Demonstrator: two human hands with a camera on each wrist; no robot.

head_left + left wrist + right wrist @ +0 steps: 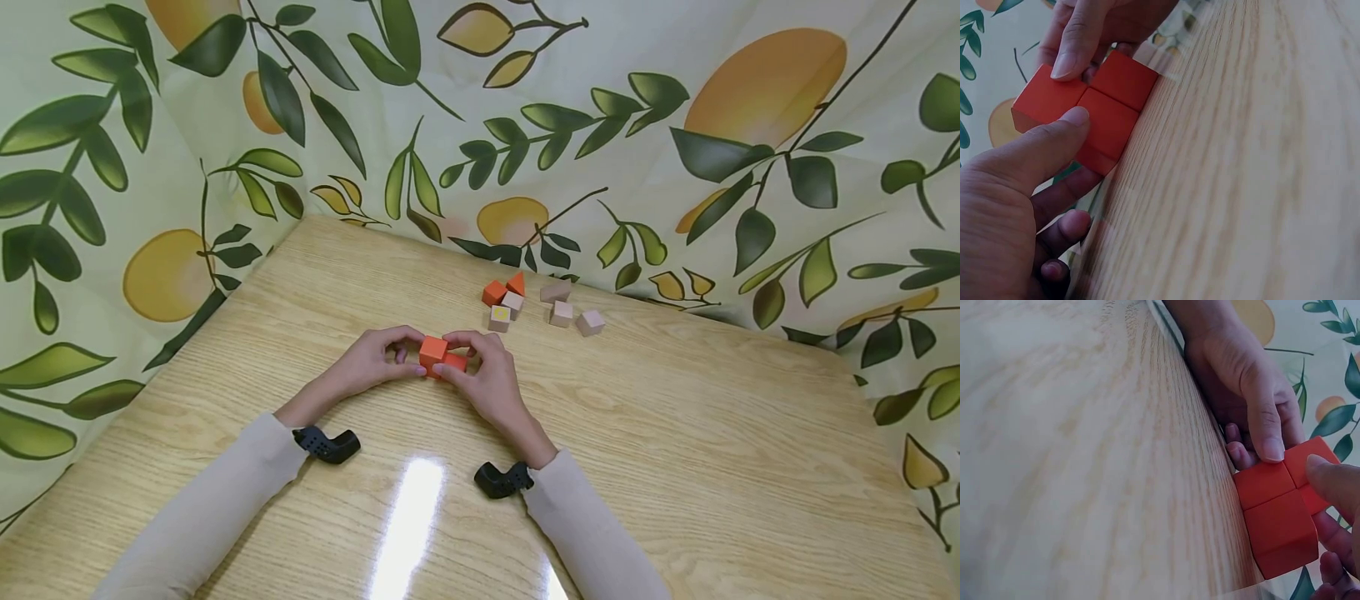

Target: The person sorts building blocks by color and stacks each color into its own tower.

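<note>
Three orange-red cubes form a small stack on the wooden table, two side by side and one on top of the left one. My left hand [372, 360] pinches the lower left cube [1107, 128], its thumb on the near face. With thumb and fingers, my right hand [491, 379] grips the upper cube [433, 347]. The lower right cube [1282, 528] sits flush against its neighbour, under the right hand's palm side. Behind the cubes, the fingertips of both hands are partly hidden.
Beyond the hands lie an orange cube [493, 292], an orange triangular block [517, 283], a pale cube with a yellow mark [498, 318] and several plain pale blocks [561, 313]. Leaf-and-fruit patterned cloth [420, 150] borders the table [675, 450] at the back and sides.
</note>
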